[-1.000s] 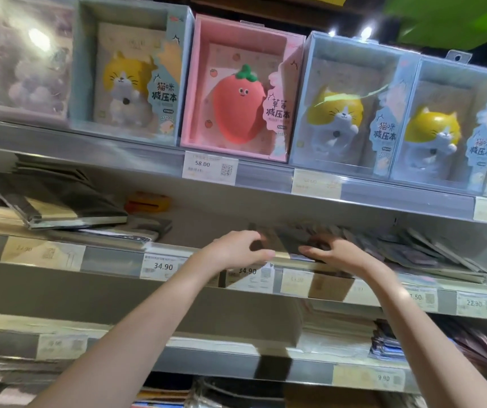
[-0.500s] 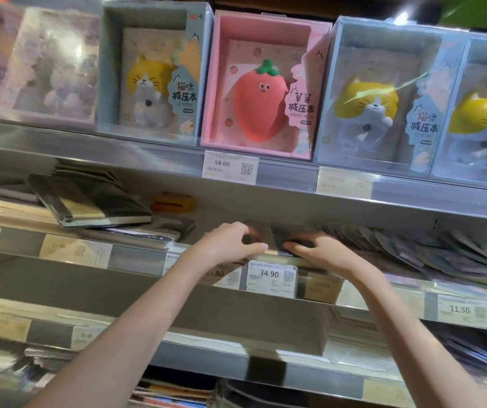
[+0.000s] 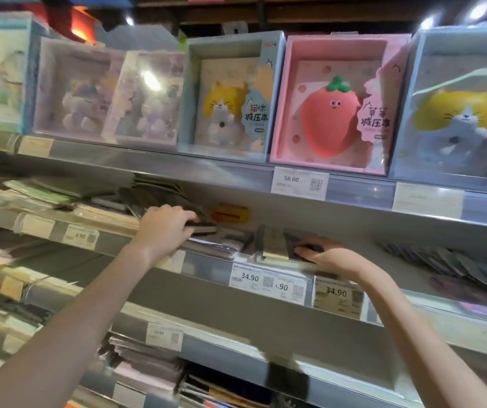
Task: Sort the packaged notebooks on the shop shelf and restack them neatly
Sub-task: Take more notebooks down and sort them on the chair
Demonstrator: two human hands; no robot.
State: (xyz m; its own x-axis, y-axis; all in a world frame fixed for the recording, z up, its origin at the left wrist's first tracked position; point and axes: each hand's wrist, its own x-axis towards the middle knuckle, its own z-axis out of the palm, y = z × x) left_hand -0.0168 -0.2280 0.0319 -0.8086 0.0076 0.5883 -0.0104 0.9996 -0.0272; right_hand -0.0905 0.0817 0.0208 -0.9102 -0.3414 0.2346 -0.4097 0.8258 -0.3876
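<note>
Head view: left hand now shifted left, fingers curled over dark notebook stack on middle shelf; right hand still gripping leaning notebooks beside it. Second pile apparently next.

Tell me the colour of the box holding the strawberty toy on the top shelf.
Pink; the box shows clearly in the head view, strawberry red with a green top.

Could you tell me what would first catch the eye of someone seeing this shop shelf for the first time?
Most striking is the pink display box with a red strawberry figure on the top shelf, flanked by pale blue boxes with yellow-and-white cat figures. On the shelf below, the left hand rests on a stack of dark wrapped notebooks, and the right hand touches another pile.
</note>
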